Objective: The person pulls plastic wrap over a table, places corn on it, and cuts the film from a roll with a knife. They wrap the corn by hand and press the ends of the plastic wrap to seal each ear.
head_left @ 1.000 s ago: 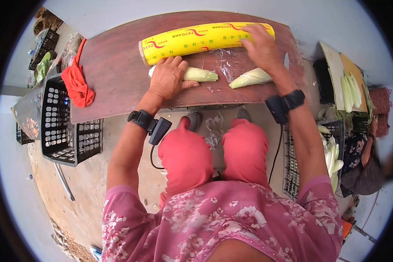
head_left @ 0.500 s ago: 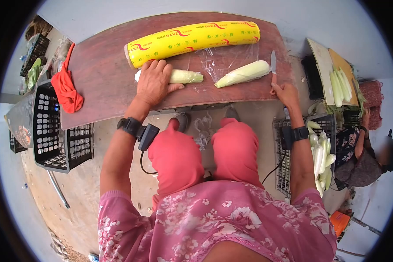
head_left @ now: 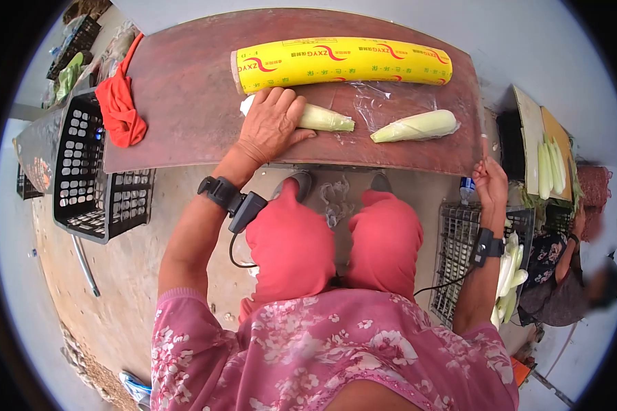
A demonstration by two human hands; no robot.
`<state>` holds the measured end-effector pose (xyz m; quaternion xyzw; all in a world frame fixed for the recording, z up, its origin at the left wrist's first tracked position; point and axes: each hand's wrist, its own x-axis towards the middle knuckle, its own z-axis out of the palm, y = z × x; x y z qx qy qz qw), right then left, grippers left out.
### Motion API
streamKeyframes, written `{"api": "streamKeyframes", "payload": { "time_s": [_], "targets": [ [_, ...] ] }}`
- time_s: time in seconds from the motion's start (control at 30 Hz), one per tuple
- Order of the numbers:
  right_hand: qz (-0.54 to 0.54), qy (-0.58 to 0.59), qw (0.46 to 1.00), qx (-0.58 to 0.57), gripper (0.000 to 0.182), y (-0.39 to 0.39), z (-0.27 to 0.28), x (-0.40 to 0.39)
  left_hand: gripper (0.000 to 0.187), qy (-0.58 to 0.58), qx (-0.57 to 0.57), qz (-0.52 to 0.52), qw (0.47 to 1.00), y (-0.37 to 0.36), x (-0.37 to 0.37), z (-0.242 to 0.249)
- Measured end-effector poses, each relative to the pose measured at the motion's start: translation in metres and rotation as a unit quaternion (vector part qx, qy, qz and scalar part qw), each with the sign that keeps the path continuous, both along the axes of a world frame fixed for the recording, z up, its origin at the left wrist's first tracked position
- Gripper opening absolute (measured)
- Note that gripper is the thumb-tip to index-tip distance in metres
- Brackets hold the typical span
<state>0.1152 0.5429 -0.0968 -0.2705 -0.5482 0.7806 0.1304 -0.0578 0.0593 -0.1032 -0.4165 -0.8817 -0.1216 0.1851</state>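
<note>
My left hand is closed over a pale green zucchini lying on the table, its rear end whitish beneath my fingers. To the right, a second zucchini lies wrapped in clear film. Behind them rests a large yellow roll of cling film, and a loose sheet of clear film spreads from it over the tabletop. At the table's right edge my right hand pinches the handle end of a knife, which points away from me; its blade is hard to make out.
A red cloth hangs over the left corner of the brown table. Black crates stand left and right, the right one by several pale zucchini. Another person sits at the far right, near a board with vegetables.
The view has shifted, so the table things sit further right. My right hand has drawn the knife toward the table's right edge. My left hand stays on the zucchini.
</note>
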Motion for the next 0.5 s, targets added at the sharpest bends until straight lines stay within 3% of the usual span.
{"api": "streamKeyframes", "payload": {
  "time_s": [0.1,0.2,0.3,0.4,0.5],
  "targets": [
    [0.053,0.040,0.995,0.068,0.013,-0.038,0.031,-0.004,0.053,-0.003,0.007,-0.012,1.000,-0.002,0.000,0.001],
    [0.200,0.040,0.968,0.146,0.013,-0.088,0.063,-0.028,0.057,-0.023,0.014,-0.028,0.999,-0.006,0.004,0.001],
    [0.344,0.010,0.875,0.340,0.014,-0.135,0.067,-0.065,0.057,-0.012,0.031,-0.041,0.999,-0.011,0.008,-0.001],
    [0.387,0.081,0.742,0.541,0.020,-0.197,0.082,-0.092,0.059,-0.009,0.041,-0.040,0.998,-0.014,0.013,-0.003],
    [0.433,0.156,0.684,0.566,0.027,-0.212,0.065,-0.115,0.056,-0.010,0.051,-0.048,0.998,-0.018,0.016,-0.006]
  ]
}}
